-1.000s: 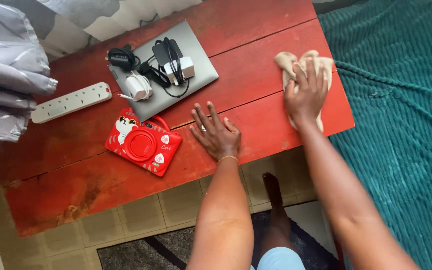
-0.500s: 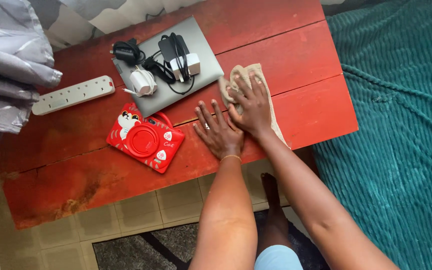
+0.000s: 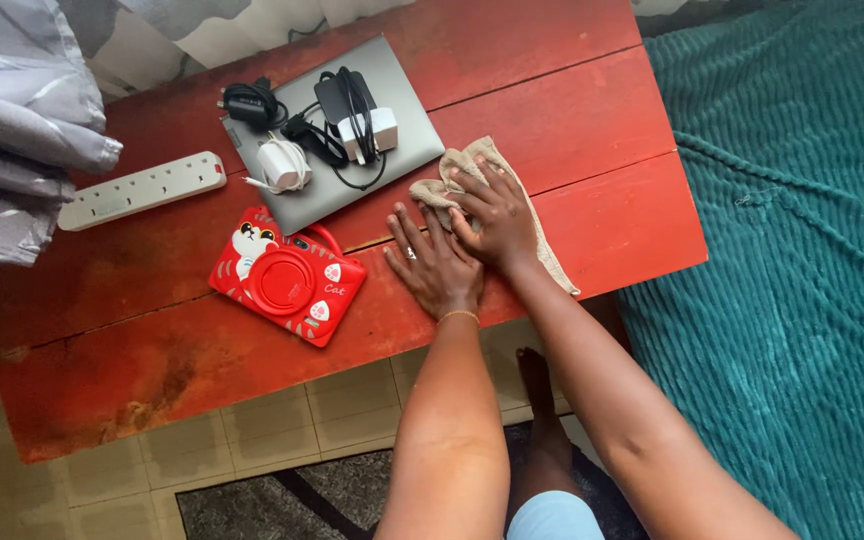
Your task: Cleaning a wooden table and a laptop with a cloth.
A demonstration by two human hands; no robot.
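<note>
My right hand (image 3: 493, 218) presses flat on a beige cloth (image 3: 472, 163) lying on the red wooden table (image 3: 592, 120), just right of a grey laptop (image 3: 402, 140). Its fingers are spread over the cloth and overlap my left hand. My left hand (image 3: 434, 266) rests palm down on the table with fingers apart, holding nothing, a thin bracelet on its wrist. A red camera-shaped case with a cat picture (image 3: 287, 280) lies to the left of my left hand.
On the laptop lie black and white chargers with coiled cables (image 3: 327, 125). A white power strip (image 3: 142, 190) sits at the left. Grey fabric (image 3: 12, 130) hangs over the table's left end. A teal blanket (image 3: 802, 280) fills the right. Tiled floor, a rug and my foot (image 3: 537, 390) lie below.
My right hand has swept the cloth from the table's right end leftward to beside the laptop, then nudged it slightly further left. The left hand has stayed in place.
</note>
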